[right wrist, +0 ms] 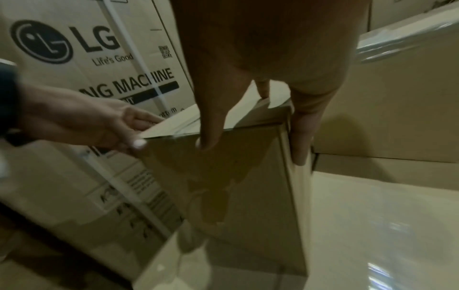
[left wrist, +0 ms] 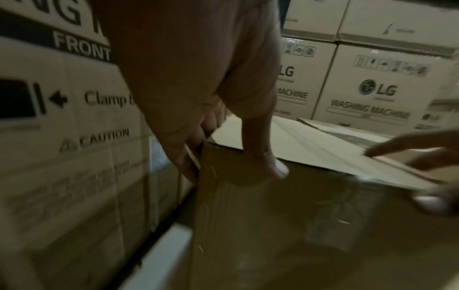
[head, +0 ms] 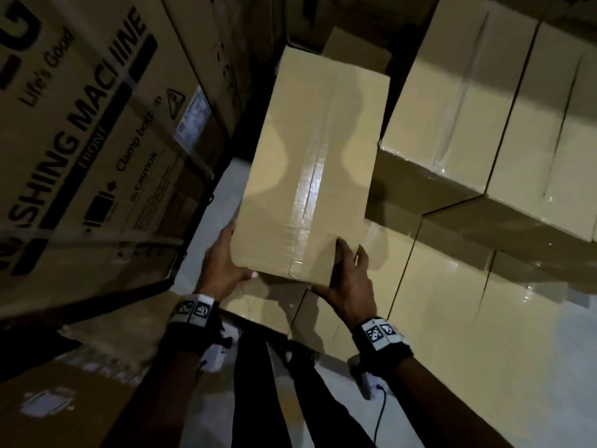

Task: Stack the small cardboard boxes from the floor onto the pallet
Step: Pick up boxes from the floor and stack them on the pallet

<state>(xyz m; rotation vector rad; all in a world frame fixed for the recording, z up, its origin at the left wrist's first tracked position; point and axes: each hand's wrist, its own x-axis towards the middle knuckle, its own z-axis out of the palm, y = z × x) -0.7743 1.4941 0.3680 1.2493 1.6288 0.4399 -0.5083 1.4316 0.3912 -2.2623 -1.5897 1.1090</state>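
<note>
I hold a long plain cardboard box with a taped top seam off the floor, by its near end. My left hand grips the near left corner; in the left wrist view its thumb lies on the end face and its fingers run down the left side. My right hand grips the near right corner, with thumb on the end face and fingers along the right side. The box hangs beside a stack of similar boxes. No pallet shows.
A large washing machine carton stands close on the left. Plastic-wrapped boxes sit lower on the right, with another box under my hands. Pale floor shows in the narrow gap. More printed cartons stand behind.
</note>
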